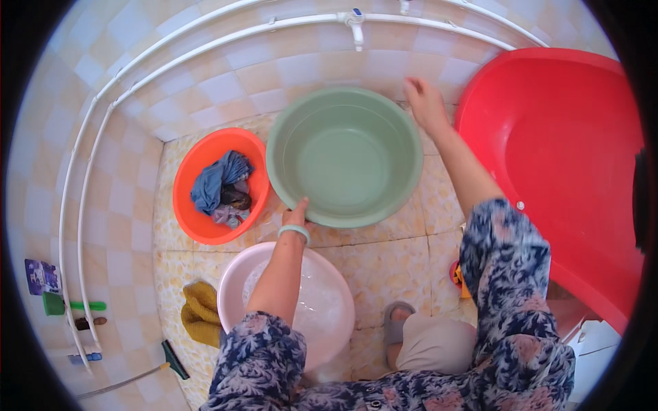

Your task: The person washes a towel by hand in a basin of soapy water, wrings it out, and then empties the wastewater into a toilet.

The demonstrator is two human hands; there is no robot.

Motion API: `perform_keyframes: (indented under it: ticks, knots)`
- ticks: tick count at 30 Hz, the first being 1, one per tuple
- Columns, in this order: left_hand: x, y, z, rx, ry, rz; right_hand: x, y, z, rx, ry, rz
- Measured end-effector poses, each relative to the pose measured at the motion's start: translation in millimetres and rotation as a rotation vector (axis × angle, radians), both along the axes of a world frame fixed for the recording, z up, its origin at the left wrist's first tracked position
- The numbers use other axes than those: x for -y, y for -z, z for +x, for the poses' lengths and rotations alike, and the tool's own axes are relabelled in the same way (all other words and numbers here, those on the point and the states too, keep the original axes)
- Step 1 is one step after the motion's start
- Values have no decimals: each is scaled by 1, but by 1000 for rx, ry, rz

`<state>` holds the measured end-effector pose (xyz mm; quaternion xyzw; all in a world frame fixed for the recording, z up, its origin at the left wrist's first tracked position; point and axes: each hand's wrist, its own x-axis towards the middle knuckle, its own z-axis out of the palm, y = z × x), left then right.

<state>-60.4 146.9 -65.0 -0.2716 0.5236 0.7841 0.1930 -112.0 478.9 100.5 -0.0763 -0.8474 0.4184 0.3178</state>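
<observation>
Green, smooth, round basin; left hand, grip clasping rim; right hand, grip loosely curled, empty.

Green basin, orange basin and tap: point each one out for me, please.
Green basin point(345, 163): head view, on the bare inside bottom.
Orange basin point(214, 142): head view, on the far inner wall, above the clothes point(213, 180).
Tap point(357, 33): head view, on the white spout.

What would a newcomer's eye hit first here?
Probably the big red tub, filling the right side. Then the round green basin at upper centre, the left hand touching its near-left rim. Left of it, an orange basin holds crumpled clothes.
</observation>
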Motion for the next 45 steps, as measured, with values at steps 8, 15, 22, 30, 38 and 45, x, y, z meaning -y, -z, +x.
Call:
perform_keyframes:
  ticks: [8, 15, 22, 30, 38, 45]
  knots:
    - [32, -24, 73, -201, 143, -302, -9, -111, -200, 187, 165, 617]
    - [72, -52, 122, -244, 248, -299, -11, -89, -208, -194, 61, 764]
    - [80, -65, 134, -207, 216, -222, -23, -106, -192, -1, -308, 39]
    - [89, -53, 149, -189, 143, -190, -13, -84, -186, -166, -116, -337]
    - [101, -53, 160, -164, 66, -222, 68, 22, -62, -32, -236, -835]
    - [81, -31, 167, -49, -48, -406, 182, 121, 54, 595, -520, -673]
